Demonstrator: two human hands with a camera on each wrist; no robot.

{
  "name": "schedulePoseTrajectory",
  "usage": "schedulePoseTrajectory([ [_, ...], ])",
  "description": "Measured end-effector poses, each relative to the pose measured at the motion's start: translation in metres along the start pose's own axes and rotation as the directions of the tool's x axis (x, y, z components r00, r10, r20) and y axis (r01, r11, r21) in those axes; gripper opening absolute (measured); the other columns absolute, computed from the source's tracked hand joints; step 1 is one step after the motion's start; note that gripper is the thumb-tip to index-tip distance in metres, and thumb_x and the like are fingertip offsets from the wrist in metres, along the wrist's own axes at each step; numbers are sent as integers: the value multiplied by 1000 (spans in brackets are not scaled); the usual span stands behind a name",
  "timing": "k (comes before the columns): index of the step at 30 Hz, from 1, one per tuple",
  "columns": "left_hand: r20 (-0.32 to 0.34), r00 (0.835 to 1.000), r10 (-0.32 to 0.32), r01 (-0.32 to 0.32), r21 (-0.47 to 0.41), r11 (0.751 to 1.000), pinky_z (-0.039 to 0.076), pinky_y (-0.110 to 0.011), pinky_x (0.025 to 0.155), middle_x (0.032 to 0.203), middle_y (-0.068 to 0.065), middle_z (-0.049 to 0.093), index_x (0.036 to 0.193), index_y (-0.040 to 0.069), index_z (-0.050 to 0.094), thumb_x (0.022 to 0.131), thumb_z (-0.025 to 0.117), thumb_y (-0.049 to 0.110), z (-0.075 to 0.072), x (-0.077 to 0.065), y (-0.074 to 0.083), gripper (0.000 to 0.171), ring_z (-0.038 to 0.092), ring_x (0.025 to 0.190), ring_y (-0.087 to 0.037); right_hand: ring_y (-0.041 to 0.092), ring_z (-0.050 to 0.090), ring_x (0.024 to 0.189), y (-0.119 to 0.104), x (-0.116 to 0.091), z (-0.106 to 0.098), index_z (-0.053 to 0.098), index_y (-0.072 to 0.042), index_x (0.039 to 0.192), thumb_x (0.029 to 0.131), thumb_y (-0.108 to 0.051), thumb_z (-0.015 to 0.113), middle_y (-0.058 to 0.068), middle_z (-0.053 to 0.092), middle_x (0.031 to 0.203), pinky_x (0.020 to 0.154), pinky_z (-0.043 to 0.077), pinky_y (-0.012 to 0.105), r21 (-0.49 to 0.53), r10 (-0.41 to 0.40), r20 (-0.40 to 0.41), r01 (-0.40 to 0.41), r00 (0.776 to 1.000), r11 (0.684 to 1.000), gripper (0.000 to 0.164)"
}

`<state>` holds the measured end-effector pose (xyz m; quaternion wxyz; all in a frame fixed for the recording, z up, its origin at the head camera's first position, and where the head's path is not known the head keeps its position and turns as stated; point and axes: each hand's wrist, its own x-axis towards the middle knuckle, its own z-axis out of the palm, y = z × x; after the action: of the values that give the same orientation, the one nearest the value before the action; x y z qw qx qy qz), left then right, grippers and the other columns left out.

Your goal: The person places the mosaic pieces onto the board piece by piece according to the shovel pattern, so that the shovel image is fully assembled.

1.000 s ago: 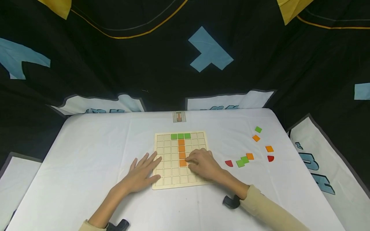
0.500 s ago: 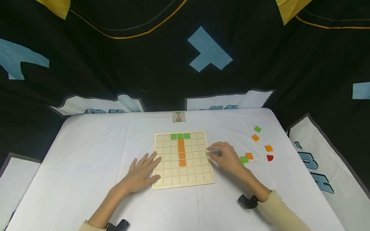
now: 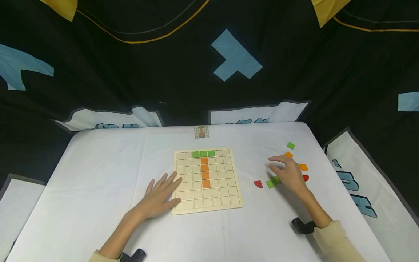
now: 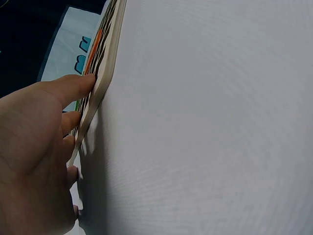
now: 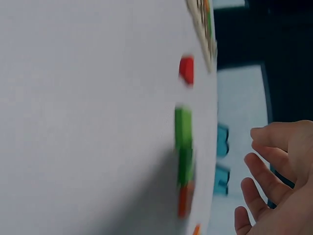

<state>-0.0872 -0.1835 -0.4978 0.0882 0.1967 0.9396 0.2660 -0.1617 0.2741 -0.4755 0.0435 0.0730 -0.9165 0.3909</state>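
Observation:
In the head view a wooden grid board (image 3: 226, 198) lies mid-table, with a row of green square tiles (image 3: 203, 154) across its top and a column of orange tiles (image 3: 204, 171) below. My left hand (image 3: 155, 201) rests with spread fingers on the board's left edge; the left wrist view has the thumb touching the rim (image 4: 110, 73). To the right, my right hand (image 3: 289, 175) hovers over loose tiles, fingers slightly bent, holding nothing. Near it lie a red quarter-round tile (image 3: 258, 184) and two green tiles (image 5: 183, 128). An orange tile (image 5: 184, 200) adjoins them, hidden in the head view.
Further right are a loose green tile (image 3: 291, 145), two orange tiles (image 3: 303, 167) and a partly covered red tile (image 3: 306, 178). A small patterned card (image 3: 201, 132) lies behind the board. Dark curtain (image 3: 183, 83) hangs beyond the white table (image 3: 108, 163).
My right hand has left the board and moved right, to above the loose tiles. The left hand, the board and its tiles stay as they were.

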Motion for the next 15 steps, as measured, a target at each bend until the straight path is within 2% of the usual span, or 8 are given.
schedulePoseTrajectory([
  [4, -1, 1000, 2, -2, 0, 1000, 0, -70, 111, 163, -14, 22, 154, 10, 39, 99, 59, 39, -1, 0, 0, 66, 12, 148, -43, 44, 49, 125, 15, 3, -14, 70, 2, 120, 95, -11, 67, 25, 61, 128, 102, 38, 61, -20, 78, -37, -78, 996, 997, 27],
  [8, -4, 1000, 2, -2, 0, 1000, 0, -71, 111, 163, -14, 22, 154, 10, 39, 99, 59, 39, -2, 0, 1, 65, 13, 148, -43, 45, 51, 120, 29, 8, -24, 67, 4, 122, 95, -11, 67, 27, 59, 129, 99, 41, 60, -44, 132, -79, -136, 988, 990, 31],
  [12, -3, 1000, 0, 0, 3, 1000, 0, -70, 111, 163, -14, 22, 154, 10, 39, 99, 59, 39, -2, 0, 1, 65, 13, 148, -43, 46, 50, 120, 39, 15, -29, 63, 5, 127, 96, -12, 66, 28, 57, 132, 98, 42, 59, -51, 194, -79, -198, 978, 979, 36],
  [15, -1, 1000, 0, 0, -3, 1000, 0, -70, 111, 163, -13, 22, 154, 11, 39, 99, 59, 39, -2, 0, 1, 65, 12, 148, -43, 47, 49, 122, 45, 20, -30, 61, 5, 129, 96, -13, 64, 29, 56, 133, 101, 35, 64, -74, 239, -71, -244, 968, 967, 38],
])
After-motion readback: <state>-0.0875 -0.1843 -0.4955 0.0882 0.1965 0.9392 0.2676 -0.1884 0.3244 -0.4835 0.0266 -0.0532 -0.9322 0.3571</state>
